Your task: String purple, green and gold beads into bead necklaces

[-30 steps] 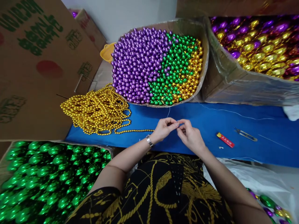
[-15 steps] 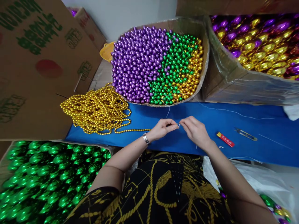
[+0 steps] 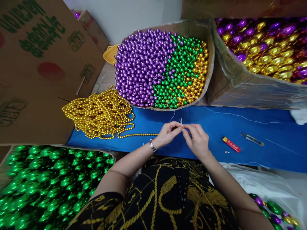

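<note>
Head view: white thread (image 3: 181, 121) protrudes just above the meeting fingertips, pinched by left hand (image 3: 168, 133) and right hand (image 3: 197, 140).

Left hand (image 3: 169, 132) and right hand (image 3: 198, 140) pinch white thread (image 3: 181, 120), fingertips together. Beyond the grip: open box (image 3: 211, 60) of beads (image 3: 144, 67). Left: gold bead strands (image 3: 100, 115). Right: red-and-yellow packet (image 3: 231, 144), thread snips (image 3: 252, 139).

My right hand (image 3: 197, 139), apart from my left hand (image 3: 169, 132) half a second ago, now meets it toward 9 o'clock; ends of white thread (image 3: 181, 120) now poke up toward 12 o'clock between them.
</note>
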`<action>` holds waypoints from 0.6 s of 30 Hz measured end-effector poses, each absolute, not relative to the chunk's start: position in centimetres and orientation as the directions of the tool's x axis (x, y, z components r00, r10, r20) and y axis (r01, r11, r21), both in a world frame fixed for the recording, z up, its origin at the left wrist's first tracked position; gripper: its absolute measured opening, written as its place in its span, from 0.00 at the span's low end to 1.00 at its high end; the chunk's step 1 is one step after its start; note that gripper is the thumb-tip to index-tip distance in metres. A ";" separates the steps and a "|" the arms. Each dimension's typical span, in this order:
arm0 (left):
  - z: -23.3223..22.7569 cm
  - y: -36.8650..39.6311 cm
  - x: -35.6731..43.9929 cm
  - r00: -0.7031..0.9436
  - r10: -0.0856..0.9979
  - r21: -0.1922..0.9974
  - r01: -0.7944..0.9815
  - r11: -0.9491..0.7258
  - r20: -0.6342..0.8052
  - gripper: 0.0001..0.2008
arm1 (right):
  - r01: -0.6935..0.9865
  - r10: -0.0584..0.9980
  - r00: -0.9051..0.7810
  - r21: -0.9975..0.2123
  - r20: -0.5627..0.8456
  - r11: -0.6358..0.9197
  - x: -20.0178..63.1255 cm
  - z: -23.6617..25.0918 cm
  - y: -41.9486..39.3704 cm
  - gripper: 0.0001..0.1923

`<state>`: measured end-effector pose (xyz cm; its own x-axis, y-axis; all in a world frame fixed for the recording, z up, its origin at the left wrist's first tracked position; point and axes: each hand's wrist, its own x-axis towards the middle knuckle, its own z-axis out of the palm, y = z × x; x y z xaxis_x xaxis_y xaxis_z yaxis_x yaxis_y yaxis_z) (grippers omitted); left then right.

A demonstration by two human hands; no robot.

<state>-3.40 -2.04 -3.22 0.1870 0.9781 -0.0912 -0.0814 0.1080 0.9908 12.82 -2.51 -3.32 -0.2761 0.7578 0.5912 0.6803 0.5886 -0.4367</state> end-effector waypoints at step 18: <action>-4.6 -2.8 -5.2 0.179 0.833 0.585 0.635 -0.504 0.523 0.09 | -0.237 0.966 0.028 -0.937 0.256 0.255 11.8 -0.5 -1.3 0.08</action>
